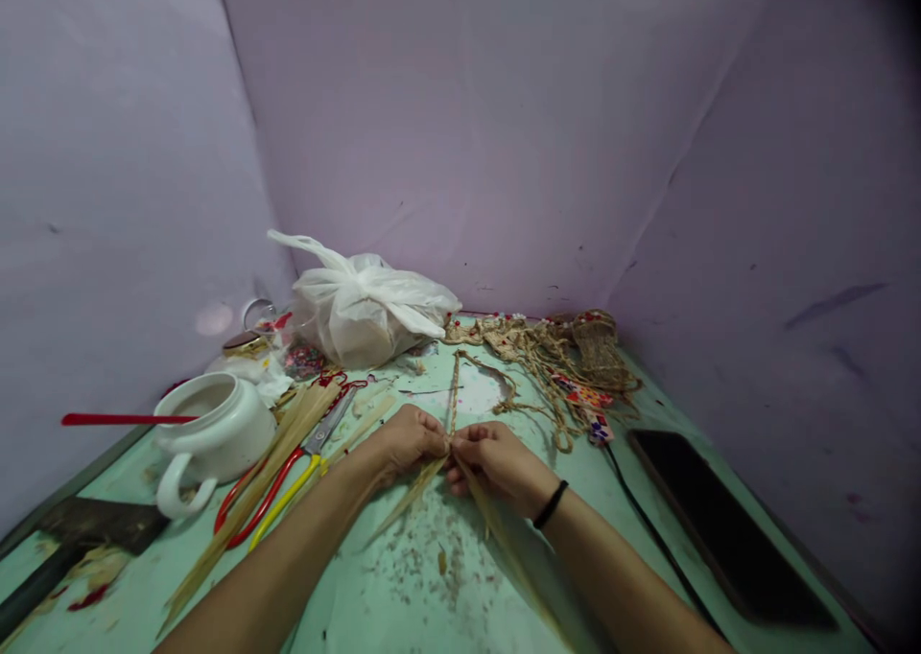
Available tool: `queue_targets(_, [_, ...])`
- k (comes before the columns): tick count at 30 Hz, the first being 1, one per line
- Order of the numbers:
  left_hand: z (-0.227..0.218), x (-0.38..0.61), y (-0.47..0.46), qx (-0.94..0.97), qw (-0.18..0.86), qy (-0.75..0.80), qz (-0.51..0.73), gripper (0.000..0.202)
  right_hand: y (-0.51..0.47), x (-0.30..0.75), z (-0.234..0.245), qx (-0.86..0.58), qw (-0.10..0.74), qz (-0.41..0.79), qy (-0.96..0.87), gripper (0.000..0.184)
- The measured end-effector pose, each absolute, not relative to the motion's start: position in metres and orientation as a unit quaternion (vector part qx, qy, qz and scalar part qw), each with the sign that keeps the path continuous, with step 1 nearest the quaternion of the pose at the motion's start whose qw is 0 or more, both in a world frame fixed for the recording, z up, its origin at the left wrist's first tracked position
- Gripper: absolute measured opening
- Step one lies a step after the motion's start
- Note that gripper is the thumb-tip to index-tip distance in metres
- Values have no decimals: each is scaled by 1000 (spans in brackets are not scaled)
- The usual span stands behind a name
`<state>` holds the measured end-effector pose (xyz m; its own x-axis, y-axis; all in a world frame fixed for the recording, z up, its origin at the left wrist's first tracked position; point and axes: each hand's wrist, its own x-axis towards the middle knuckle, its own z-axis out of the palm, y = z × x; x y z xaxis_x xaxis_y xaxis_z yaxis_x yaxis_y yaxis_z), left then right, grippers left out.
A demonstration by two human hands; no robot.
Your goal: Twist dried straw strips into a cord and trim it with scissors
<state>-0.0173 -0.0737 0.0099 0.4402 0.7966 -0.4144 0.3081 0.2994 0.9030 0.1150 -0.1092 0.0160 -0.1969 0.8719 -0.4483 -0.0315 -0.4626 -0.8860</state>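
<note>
A thin braid of straw-coloured fibre (455, 395) runs from the far part of the table down to my fingers. My left hand (410, 440) is closed in a pinch at the braid's near end, and a short tuft of fibre comes out below it. Close beside it, with fingertips almost meeting, my right hand (498, 457) pinches the same end. Loose flat fibre strands (496, 525) trail from there toward me under my right forearm. A black band circles my right wrist. Exactly which strands each hand grips is partly hidden.
On the left are a white pot (241, 433) with a red stick (122, 420), a fibre bundle (248, 501), scissors (332, 426) and a dark-bladed tool (107, 523). Behind sit a knotted plastic bag (366, 314) and tangled twine (532, 347). A black phone (720, 525) lies right.
</note>
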Motion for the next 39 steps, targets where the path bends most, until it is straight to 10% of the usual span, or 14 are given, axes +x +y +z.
queue_targets(39, [8, -25, -70, 582, 645, 471, 154, 17, -182, 159, -6, -591, 267, 623, -436, 27])
